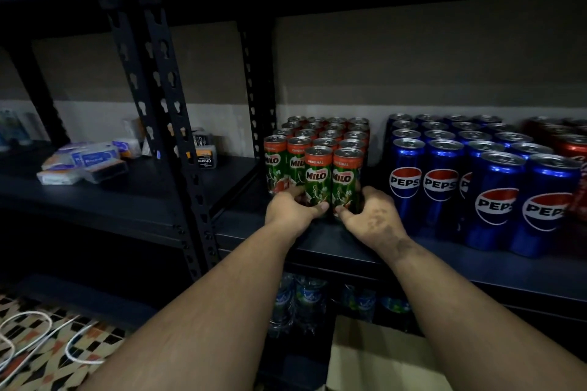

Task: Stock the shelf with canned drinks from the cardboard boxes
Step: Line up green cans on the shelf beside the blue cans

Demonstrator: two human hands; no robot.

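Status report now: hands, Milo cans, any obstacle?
Left hand grips front Milo can; right hand grips its neighbour. Both upright on shelf. Pepsi cans close on right, not touching.

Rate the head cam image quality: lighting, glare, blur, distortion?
Head view: dim overall, upper shelves nearly black; glare streaks on the Pepsi cans; Milo cans between the left hand and right hand sharp and readable; packets at left soft; wide-angle bending of the rack post.
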